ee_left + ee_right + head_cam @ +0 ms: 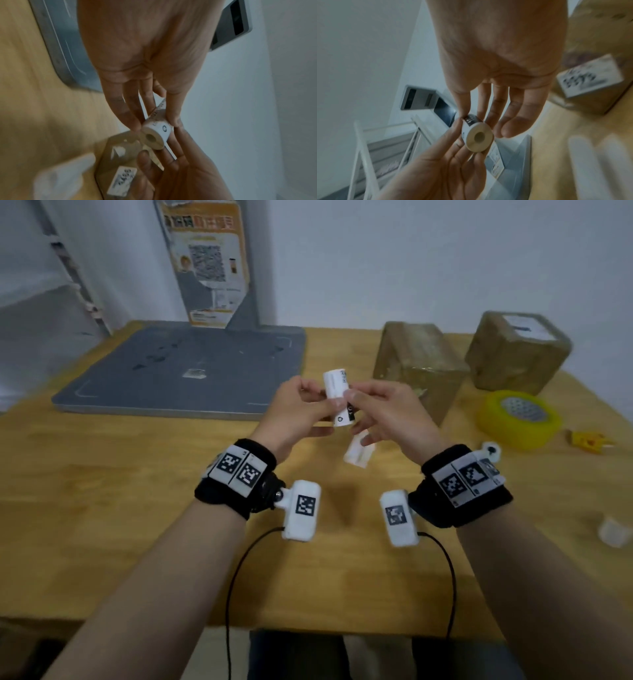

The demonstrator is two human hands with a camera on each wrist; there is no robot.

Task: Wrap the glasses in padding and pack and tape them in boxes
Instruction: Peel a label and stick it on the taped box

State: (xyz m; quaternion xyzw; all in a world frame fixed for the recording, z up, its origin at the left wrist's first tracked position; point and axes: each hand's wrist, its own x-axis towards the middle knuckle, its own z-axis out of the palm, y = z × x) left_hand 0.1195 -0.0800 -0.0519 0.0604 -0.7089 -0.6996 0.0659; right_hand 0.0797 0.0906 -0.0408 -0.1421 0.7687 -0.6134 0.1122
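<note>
Both hands hold a small white label roll above the wooden table, its printed strip standing up from it. My left hand pinches the roll between thumb and fingers; the left wrist view shows the roll's hollow core end-on in my left hand. My right hand pinches the roll's dark printed end with thumb and forefinger, the other fingers held straight. Two taped cardboard boxes stand behind the hands. No glasses show.
A yellow tape roll and a small yellow cutter lie at the right. A grey mat covers the far left of the table. A white block lies below the hands, and a small white piece sits near the right edge.
</note>
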